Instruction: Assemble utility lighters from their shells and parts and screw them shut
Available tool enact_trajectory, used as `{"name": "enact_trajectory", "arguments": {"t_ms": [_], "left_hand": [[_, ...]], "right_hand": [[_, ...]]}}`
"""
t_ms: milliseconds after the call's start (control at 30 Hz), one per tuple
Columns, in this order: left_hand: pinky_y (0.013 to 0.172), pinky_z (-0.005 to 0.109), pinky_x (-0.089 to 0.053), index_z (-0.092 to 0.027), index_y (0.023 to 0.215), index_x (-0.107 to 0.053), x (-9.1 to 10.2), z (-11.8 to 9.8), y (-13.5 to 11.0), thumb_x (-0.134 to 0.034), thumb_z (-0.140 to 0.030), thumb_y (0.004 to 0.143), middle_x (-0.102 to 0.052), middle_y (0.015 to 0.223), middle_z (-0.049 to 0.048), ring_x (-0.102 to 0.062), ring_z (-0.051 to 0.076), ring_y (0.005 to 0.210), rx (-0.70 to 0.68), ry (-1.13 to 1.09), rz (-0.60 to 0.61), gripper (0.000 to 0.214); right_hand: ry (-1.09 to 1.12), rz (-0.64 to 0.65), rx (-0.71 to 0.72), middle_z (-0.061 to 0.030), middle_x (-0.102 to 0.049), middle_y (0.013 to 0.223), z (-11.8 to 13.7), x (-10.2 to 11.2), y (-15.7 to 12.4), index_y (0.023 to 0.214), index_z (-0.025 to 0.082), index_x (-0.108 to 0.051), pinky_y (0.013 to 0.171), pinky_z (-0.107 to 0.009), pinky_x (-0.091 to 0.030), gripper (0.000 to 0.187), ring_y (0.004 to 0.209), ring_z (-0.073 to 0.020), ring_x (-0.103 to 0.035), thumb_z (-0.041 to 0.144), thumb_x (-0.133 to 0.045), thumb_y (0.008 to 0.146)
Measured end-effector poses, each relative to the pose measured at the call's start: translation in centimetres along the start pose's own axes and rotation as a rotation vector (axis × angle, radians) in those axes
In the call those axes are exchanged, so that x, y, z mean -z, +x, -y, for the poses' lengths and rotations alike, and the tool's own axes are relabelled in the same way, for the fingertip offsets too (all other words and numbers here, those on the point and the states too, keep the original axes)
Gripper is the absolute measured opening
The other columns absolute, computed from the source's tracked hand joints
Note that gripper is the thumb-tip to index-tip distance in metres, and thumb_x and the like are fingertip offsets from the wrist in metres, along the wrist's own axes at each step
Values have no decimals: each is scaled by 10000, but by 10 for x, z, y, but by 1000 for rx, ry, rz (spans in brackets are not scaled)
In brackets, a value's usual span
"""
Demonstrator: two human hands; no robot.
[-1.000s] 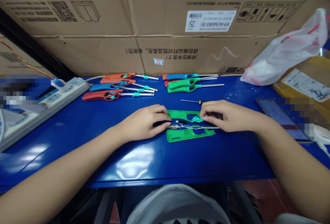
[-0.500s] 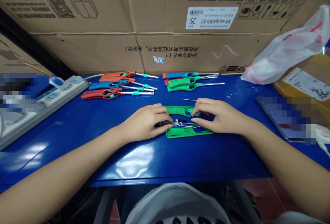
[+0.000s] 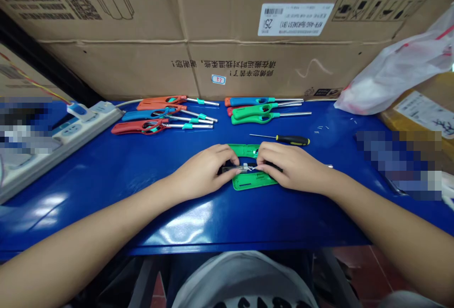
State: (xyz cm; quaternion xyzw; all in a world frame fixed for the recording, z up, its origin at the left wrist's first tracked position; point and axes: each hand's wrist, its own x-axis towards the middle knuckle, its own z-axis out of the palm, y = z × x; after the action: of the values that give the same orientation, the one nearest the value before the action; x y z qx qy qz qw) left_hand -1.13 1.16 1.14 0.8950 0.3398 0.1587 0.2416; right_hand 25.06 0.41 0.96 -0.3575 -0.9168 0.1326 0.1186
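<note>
My left hand (image 3: 209,168) is closed, pinching a dark, partly clear lighter tank (image 3: 230,169) between thumb and fingers. At the tank's right end is a clear fitting with a thin white wire (image 3: 251,169). My right hand (image 3: 291,166) is closed at that wire, its fingertips beside a small black part; the exact grip is partly hidden. Behind the tank lies one green lighter shell half (image 3: 241,150), its right end covered by my right hand. The other green shell half (image 3: 251,182) lies in front, inner side up.
A yellow-and-black screwdriver (image 3: 292,139) lies behind my right hand. Farther back are several long-nosed lighters, a left group with a red lighter (image 3: 131,127) and a right group with a green lighter (image 3: 248,118). A power strip (image 3: 67,133) stands left, a phone (image 3: 393,166) right, and cardboard (image 3: 142,66) behind.
My right hand has moved left and slightly forward to the white wire, uncovering the screwdriver's handle. The left hand still holds the tank.
</note>
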Motion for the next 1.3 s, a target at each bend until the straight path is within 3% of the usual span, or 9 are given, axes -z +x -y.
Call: {"name": "enact_trajectory", "arguments": {"t_ms": [200,367,533,800,1033,1167,1300], "left_hand": [[889,344,-509,-158,1115,-660,-3,1,-1,-586,-267,1013,-656,1013,72,-628,218,991,-18,-2,7,167],[895,333,-513,-165,1129,-700,-5,2,-1,-563,-257,1027,-644,1056,78,-630,205,1003,-107,-25,-13,194],[895,310,-514,-155,1113,-692,-5,1,0,-580,-226,1020,-713,1041,60,-657,189,996,-178,-59,-65,162],[875,273,-527,-144,1085,-718,1,-1,-1,-602,-199,1003,-729,1019,61,-684,165,960,-191,-103,-35,152],[741,259,-524,-173,1058,-752,9,9,1,-629,-243,983,-724,948,43,-685,147,814,-66,-76,-63,160],[837,310,-541,-170,1101,-750,4,11,1,-593,-236,994,-728,1001,66,-689,189,925,-84,2,-85,201],[892,358,-544,-168,1174,-724,1,10,0,-572,-245,995,-720,1076,85,-670,224,1005,-107,99,-116,248]], "right_hand": [[22,21,-18,-30,-643,948,1,2,-1,966,205,-578,739,-322,-439,208,819,-182,-598,348,-460,1059],[29,-32,50,-57,-692,1037,3,2,-1,1069,194,-645,808,-327,-470,220,935,-199,-649,351,-491,1049],[15,-93,139,-47,-715,886,3,0,0,927,182,-700,796,-326,-468,254,861,-195,-629,292,-504,1045],[13,-81,202,-47,-744,885,1,3,-3,909,172,-744,737,-326,-458,237,813,-191,-586,198,-529,1007],[-10,-151,147,-25,-748,895,-6,10,-6,877,193,-726,855,-342,-476,222,814,-175,-606,269,-566,1011],[-29,-118,89,-52,-732,1009,-6,14,-8,1004,199,-726,864,-352,-485,180,917,-205,-659,351,-637,964],[-62,-67,-2,-56,-692,972,-6,18,-11,906,199,-703,756,-321,-473,189,877,-197,-649,289,-556,982]]}}
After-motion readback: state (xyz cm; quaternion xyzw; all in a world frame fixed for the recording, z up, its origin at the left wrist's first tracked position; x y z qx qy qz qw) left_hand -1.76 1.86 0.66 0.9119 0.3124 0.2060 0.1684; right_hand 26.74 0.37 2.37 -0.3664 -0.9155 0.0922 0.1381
